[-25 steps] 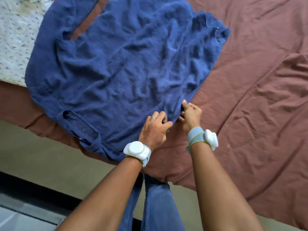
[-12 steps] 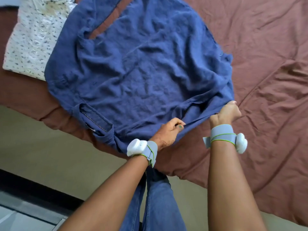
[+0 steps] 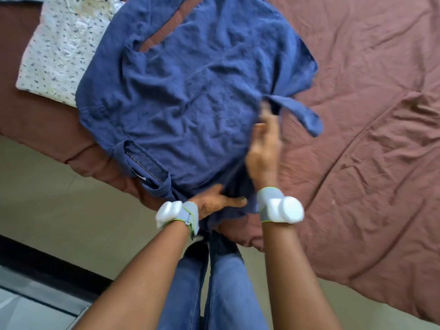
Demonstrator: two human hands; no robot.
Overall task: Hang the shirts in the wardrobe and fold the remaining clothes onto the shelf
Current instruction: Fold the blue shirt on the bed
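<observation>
Home bedroom: bed with rumpled brown bedsheet (image 3: 357, 115), clothes spread on it.

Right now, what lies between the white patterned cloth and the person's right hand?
In the head view, the blue shirt fills that stretch, spread over the maroon bedsheet from the white patterned cloth across to the blurred right hand.

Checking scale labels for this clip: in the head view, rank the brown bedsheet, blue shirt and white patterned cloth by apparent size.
1. brown bedsheet
2. blue shirt
3. white patterned cloth, partly under the shirt and cut by the frame edge, so its full size is unsure.
</observation>
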